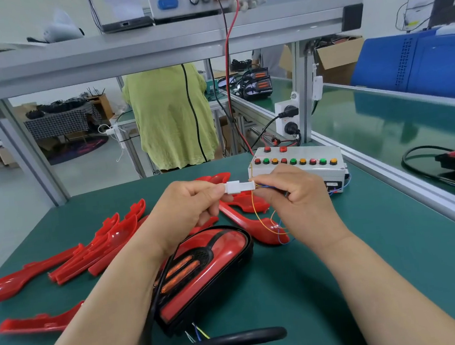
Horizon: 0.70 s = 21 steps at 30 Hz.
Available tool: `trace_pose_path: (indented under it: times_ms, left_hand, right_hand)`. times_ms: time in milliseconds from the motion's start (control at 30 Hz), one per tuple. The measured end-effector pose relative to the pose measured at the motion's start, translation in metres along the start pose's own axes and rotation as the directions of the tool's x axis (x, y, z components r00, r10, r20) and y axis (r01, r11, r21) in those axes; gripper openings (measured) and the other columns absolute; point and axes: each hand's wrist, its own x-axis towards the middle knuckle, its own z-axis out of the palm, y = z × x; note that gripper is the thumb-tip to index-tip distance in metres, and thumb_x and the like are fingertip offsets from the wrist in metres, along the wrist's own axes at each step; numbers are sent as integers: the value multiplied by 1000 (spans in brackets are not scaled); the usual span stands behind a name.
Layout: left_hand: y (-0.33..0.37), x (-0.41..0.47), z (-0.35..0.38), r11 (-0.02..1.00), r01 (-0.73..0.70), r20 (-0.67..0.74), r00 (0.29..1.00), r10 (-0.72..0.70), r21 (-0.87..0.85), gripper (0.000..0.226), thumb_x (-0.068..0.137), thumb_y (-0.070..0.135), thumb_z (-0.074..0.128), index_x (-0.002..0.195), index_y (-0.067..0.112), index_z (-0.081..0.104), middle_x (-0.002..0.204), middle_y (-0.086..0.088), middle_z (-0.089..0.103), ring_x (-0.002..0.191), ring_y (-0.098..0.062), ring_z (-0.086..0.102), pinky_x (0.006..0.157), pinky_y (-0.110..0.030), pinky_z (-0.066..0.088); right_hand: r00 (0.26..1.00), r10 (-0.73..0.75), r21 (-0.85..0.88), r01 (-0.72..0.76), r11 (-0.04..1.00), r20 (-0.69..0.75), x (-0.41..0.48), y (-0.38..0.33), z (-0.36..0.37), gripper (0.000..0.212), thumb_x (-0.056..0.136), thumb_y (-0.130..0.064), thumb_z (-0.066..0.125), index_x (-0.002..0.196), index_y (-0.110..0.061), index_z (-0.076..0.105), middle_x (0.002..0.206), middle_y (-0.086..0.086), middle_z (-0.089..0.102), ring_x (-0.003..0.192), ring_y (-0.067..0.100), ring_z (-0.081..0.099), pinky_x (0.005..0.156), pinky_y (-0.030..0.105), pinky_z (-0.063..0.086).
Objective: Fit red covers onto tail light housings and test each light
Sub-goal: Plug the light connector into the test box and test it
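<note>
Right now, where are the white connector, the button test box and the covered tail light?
white connector (233, 187): head view, middle of its white body.
button test box (311, 151): head view, bare top face behind the buttons.
tail light (224, 257): head view, red cover.

Two bare forearms lead to two bare hands, the left hand (185, 207) and the right hand (299, 195) - skin uncovered from elbow side to fingertips - nails short where visible.
</note>
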Motion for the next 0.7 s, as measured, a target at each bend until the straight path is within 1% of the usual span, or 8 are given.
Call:
trace_pose_path:
  times_ms: [67, 167, 233, 300, 400, 433, 533, 700]
  left_hand:
    - [2, -2, -1, 999, -15, 30, 999, 14, 43, 40, 98, 23, 56, 63, 11, 70, 56, 9, 61, 46, -4, 36, 51, -13, 34]
    - [4, -2, -2, 997, -16, 32, 999, 14, 70, 47, 98, 24, 58, 53, 31, 70, 57, -2, 60, 46, -4, 39, 53, -13, 35]
    - [4, -1, -2, 997, -10, -17, 1000, 12, 76, 48, 98, 24, 58, 52, 32, 69, 48, 6, 54, 46, -3, 40, 52, -10, 36]
    - [3, 0, -4, 997, -2, -39, 999, 5, 71, 46, 97, 25, 59, 52, 29, 68, 48, 8, 51, 48, -5, 41, 52, -12, 36]
    - [3, 1, -5, 998, -4, -3, 1000, 5, 64, 46, 98, 24, 58, 55, 31, 71, 51, 8, 53, 48, -6, 40, 51, -14, 36]
    - [2, 1, -5, 998, -3, 10, 1000, 3, 58, 46, 98, 24, 58, 55, 31, 71, 53, 7, 54, 48, -5, 40, 51, -14, 35]
    - [2, 1, -4, 998, -20, 47, 999, 17, 59, 46, 98, 23, 58, 54, 31, 71, 47, 9, 51, 45, -2, 38, 48, -10, 33]
    - [-4, 3, -2, 991, -71, -15, 997, 73, 112, 35, 96, 21, 61, 63, 26, 70, 51, 8, 50, 49, -8, 38, 52, -16, 33]
  right_hand:
    - [999, -40, -53, 39, 998, -13, 0, -1, 1, 14, 83, -3, 74, 96, -4, 78, 75, 9, 64, 75, 24, 59, 74, 37, 49]
    - [997, -77, -105, 75, 992, -15, 1, -2, 1, 12, 83, -2, 74, 95, -3, 78, 74, 7, 62, 73, 24, 58, 71, 37, 49]
    - [996, -85, -88, 85, 992, 10, 0, -4, 1, 13, 84, -3, 74, 96, -3, 78, 75, 7, 62, 73, 23, 58, 72, 35, 48]
    - [998, -50, -6, 50, 999, 41, -1, -7, 2, 17, 86, -12, 73, 101, -6, 77, 78, 4, 65, 74, 17, 58, 74, 28, 47]
    - [994, 63, 145, -75, 987, 90, -4, -10, 4, 16, 90, -25, 68, 101, -19, 78, 71, -12, 65, 68, 2, 55, 67, 14, 41]
    - [989, 109, 201, -128, 971, 103, -3, -10, 4, 12, 91, -22, 69, 98, -27, 77, 70, -17, 66, 67, -1, 56, 66, 9, 40]
    - [972, 206, 294, -231, 927, 113, -2, -7, 1, 29, 87, -14, 73, 92, -43, 70, 84, -31, 70, 79, -11, 63, 72, 2, 42]
    - [957, 246, 341, -284, 896, 151, 1, -7, -1, 34, 84, -9, 75, 91, -42, 70, 84, -32, 71, 83, -12, 65, 74, 2, 44]
